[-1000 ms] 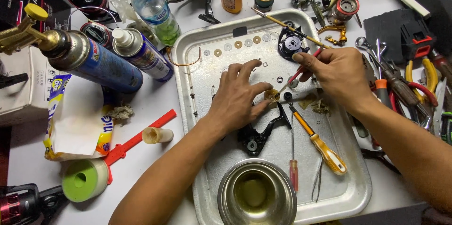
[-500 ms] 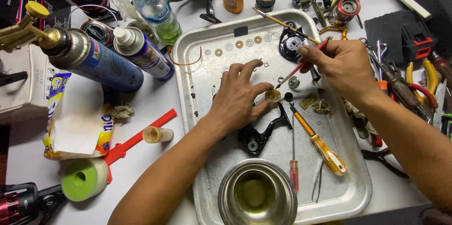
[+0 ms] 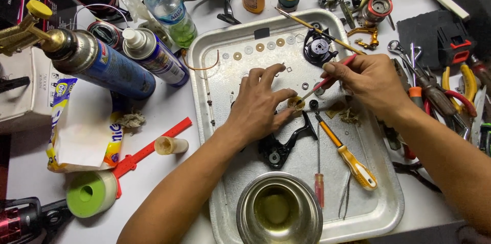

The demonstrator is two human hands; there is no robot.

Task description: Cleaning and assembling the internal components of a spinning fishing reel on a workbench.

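1. A white desk (image 3: 169, 106) carries a metal tray (image 3: 378, 208), with spray cans (image 3: 102, 65), a water bottle (image 3: 166, 6) and fishing reels crowding the desk's far edge.
2. The left hand (image 3: 258, 103) pinches a small brass part (image 3: 295, 103) between thumb and forefinger, other fingers spread, over the tray's middle.
3. The right hand (image 3: 371, 83), fingers curled closed, grips a red-handled tool (image 3: 327, 78) whose tip meets the part.
4. A steel bowl (image 3: 279, 211) sits at the tray's near edge, beside an orange screwdriver (image 3: 348, 154).
5. The black reel body (image 3: 281, 147) lies partly under the left hand; the part's shape is hard to make out.
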